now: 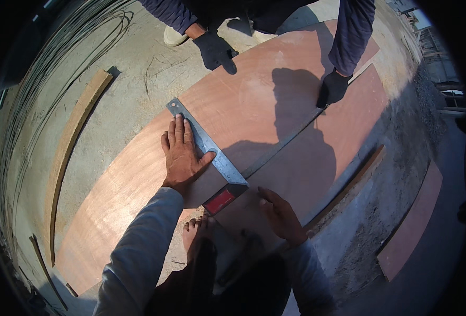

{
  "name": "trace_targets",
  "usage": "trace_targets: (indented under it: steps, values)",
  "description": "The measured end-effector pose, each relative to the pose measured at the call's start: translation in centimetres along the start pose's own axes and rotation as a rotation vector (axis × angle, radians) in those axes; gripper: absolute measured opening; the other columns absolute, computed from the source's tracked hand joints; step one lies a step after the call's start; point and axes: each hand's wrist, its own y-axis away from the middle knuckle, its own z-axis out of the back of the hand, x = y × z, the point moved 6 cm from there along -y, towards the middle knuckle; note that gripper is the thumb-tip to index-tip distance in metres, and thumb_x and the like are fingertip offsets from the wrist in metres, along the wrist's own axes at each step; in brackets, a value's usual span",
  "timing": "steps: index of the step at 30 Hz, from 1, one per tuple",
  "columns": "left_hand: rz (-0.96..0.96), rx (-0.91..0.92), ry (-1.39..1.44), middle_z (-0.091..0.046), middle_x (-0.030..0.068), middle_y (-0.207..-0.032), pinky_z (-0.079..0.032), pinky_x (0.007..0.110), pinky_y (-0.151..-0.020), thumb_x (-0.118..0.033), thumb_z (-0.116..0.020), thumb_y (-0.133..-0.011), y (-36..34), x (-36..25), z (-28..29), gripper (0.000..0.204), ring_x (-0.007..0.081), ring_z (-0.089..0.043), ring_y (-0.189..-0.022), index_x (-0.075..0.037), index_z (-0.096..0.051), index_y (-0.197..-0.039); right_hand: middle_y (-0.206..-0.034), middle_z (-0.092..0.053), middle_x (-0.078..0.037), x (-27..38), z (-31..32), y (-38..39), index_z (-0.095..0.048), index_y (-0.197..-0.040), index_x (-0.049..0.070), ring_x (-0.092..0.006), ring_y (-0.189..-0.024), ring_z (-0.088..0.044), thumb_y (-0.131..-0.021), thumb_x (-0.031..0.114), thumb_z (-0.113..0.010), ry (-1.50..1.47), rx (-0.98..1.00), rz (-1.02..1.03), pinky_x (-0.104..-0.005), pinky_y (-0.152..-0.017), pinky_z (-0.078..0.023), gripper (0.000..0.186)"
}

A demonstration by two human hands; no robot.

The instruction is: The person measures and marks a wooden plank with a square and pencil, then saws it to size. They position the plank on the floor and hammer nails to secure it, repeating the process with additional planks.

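Grey sleeves [141, 247] enter from 5 and 7 o'clock and stand nearest the camera, with dark trousers [264, 289] between them at 6 o'clock.

The left hand [182, 160], at 9 o'clock of centre, lies flat with its fingers extended; it grips nothing. Its fingertips and thumb rest on the blade of a carpenter's square [212, 150]. The blade runs from near centre toward 10 o'clock; the dark, red-faced handle [225, 199] sits at 6 o'clock. The square lies on a large reddish plywood sheet [117, 200].

The right hand [283, 216], at 5 o'clock, is raised beside the handle, apart from it, fingers partly curled. Whether it grasps anything small cannot be told.

A narrow dark strip [283, 143] extends from the square's handle end toward 2 o'clock, where a co-worker's gloved hand [334, 88] grasps its far end. The co-worker's other gloved hand [215, 51], at 12 o'clock, is at the sheet's far edge with a finger extended.

A bare foot [196, 231] is near the handle at 7 o'clock. A timber length [72, 152] lies on the concrete at 9 o'clock, bundled rods [43, 79] at 10 o'clock, and a plywood offcut [415, 221] at 4 o'clock.
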Motion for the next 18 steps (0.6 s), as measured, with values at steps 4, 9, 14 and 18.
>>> trace_targets:
  steps: [4, 9, 14, 18]
  values:
    - [-0.027, -0.053, 0.077, -0.025, 0.0265, -0.159, -0.014, 0.053, -0.121, -0.055, -0.069, -0.084, 0.7, -0.4, 1.3, 0.101, 0.0422, -0.021, -0.149, 0.008, -0.029, -0.151, -0.103, -0.066, -0.003, -4.1, -6.6, -1.2, -0.063, -0.117, -0.001, -0.0105, -0.094, -0.059, -0.103, 0.022, -0.055, -0.732, -0.101, -0.399, -0.027, -0.083, -0.049, 0.028]
    - [0.107, -0.245, 0.389, -0.026, 0.0247, -0.159, -0.019, 0.048, -0.121, -0.034, -0.064, -0.093, 8.4, 2.7, 3.0, 0.079, 0.0411, -0.023, -0.147, 0.004, -0.028, -0.153, -0.093, -0.062, 0.001, -6.4, -2.6, 0.9, -0.062, -0.112, -0.001, -0.008, -0.086, -0.057, -0.103, 0.026, -0.054, -0.665, -0.171, -0.208, -0.0265, -0.083, -0.048, 0.029]
    - [0.104, -0.194, 0.118, -0.028, 0.0258, -0.158, -0.021, 0.052, -0.12, -0.023, -0.07, -0.084, 18.7, 5.4, 5.1, 0.084, 0.0435, -0.026, -0.146, 0.0, -0.03, -0.153, -0.103, -0.066, -0.005, -15.5, 8.3, 22.1, -0.059, -0.117, 0.0, -0.0129, -0.095, -0.064, -0.105, 0.023, -0.051, -0.729, -0.695, -0.154, -0.0294, -0.089, -0.051, 0.027]
    - [-0.006, -0.117, -0.087, -0.033, 0.0233, -0.157, -0.023, 0.052, -0.119, -0.026, -0.058, -0.094, 22.7, 4.3, 3.4, 0.071, 0.0427, -0.031, -0.143, -0.001, -0.029, -0.154, -0.105, -0.066, -0.006, -22.5, 5.4, 45.4, -0.056, -0.121, 0.002, -0.016, -0.092, -0.066, -0.105, 0.025, -0.05, -0.828, -1.202, -0.356, -0.0328, -0.083, -0.056, 0.028]
